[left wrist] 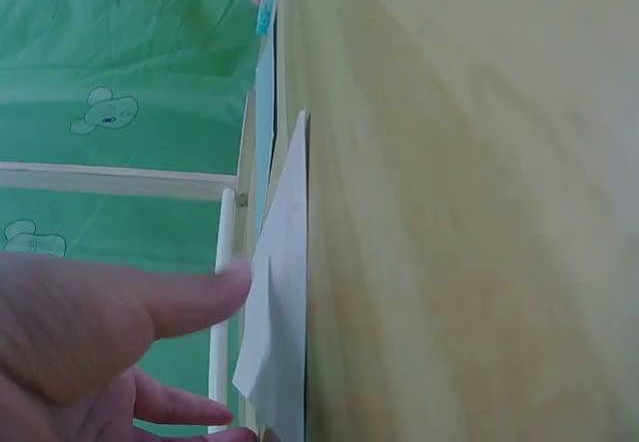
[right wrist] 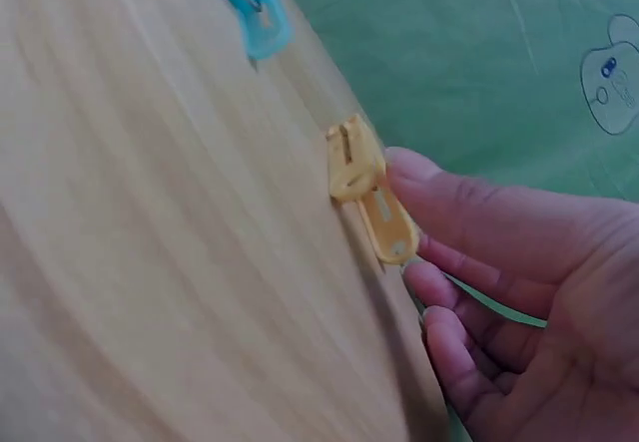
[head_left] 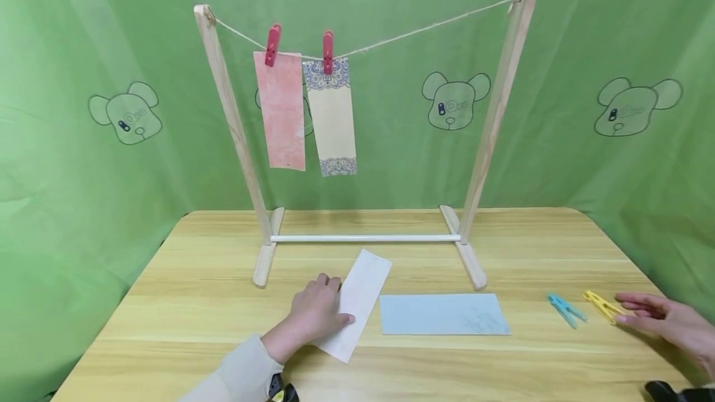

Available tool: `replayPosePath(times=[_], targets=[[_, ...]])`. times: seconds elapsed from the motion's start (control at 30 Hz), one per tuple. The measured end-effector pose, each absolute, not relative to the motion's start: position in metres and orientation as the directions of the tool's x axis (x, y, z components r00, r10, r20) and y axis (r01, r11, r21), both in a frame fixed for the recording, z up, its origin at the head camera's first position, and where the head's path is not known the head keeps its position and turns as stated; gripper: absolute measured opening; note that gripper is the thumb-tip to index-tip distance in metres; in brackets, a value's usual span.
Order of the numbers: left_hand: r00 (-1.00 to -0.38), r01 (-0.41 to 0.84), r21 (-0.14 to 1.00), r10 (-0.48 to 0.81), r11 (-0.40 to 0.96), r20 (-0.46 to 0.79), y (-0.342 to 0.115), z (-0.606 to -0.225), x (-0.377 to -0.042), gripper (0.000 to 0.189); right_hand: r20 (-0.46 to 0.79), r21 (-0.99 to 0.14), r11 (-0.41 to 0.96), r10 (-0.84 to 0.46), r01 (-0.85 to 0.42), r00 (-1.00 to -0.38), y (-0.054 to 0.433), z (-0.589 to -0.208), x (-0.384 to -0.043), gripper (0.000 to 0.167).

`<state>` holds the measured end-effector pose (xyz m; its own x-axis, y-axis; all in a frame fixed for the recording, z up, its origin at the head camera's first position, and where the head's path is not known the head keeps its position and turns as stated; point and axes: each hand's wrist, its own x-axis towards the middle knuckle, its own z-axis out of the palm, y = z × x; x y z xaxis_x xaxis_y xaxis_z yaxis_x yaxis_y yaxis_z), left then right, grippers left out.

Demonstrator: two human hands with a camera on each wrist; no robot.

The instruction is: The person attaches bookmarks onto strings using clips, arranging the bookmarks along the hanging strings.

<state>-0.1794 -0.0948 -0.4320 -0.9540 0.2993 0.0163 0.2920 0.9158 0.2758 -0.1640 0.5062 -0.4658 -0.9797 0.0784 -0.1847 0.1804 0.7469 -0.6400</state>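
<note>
My left hand (head_left: 317, 310) reaches over a white paper strip (head_left: 357, 306) on the table, thumb extended across it and fingers by its left edge. In the left wrist view the white strip (left wrist: 278, 312) bows up slightly near the thumb tip. A light blue strip (head_left: 441, 314) with a faint pattern lies to its right. At far right, my right hand (head_left: 665, 321) is at a yellow clothespin (head_left: 603, 307). The right wrist view shows the thumb tip beside the yellow clothespin (right wrist: 359, 168), with the other fingers loosely bent near its lower end. A blue clothespin (head_left: 566, 310) lies left of it.
Behind the strips stands a wooden frame (head_left: 497, 116) with a string (head_left: 424, 31) across its top. Red clothespins (head_left: 272, 45) hold a pink strip (head_left: 281, 116) and a cream patterned strip (head_left: 333, 123) on the string's left half. A white crossbar (head_left: 363, 238) joins the feet.
</note>
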Motion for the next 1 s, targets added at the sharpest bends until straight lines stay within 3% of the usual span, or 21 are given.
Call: replayPosePath(times=[0.07,0.17,0.37,0.57,0.77,1.0], targets=[[-0.955,0.286,0.286,0.297,0.915,0.004,-0.095,-0.432,-0.18,0.082,-0.184,-0.592,0.786,0.082,0.177,-0.98,0.501,-0.464,-0.166,0.076],[-0.957,0.272,0.304,0.29,0.913,-0.016,-0.096,-0.43,-0.18,0.083,-0.159,-0.556,0.816,0.083,0.159,-0.984,0.493,-0.462,-0.168,0.075],[-0.96,0.238,0.351,0.273,0.906,-0.055,-0.1,-0.429,-0.182,0.067,-0.117,-0.526,0.846,0.031,0.089,-0.993,0.484,-0.459,-0.168,0.066],[-0.948,0.236,0.47,0.308,0.85,-0.081,-0.109,-0.434,-0.185,0.06,-0.132,-0.506,0.853,0.071,0.129,-0.989,0.481,-0.457,-0.169,0.064],[-0.938,0.218,0.59,0.334,0.777,-0.093,-0.118,-0.438,-0.192,0.04,-0.126,-0.5,0.854,0.089,0.141,-0.988,0.484,-0.455,-0.165,0.052],[-0.932,0.157,0.732,0.345,0.663,-0.112,-0.124,-0.441,-0.199,0.023,-0.096,-0.465,0.877,0.085,0.12,-0.992,0.487,-0.457,-0.163,0.056]])
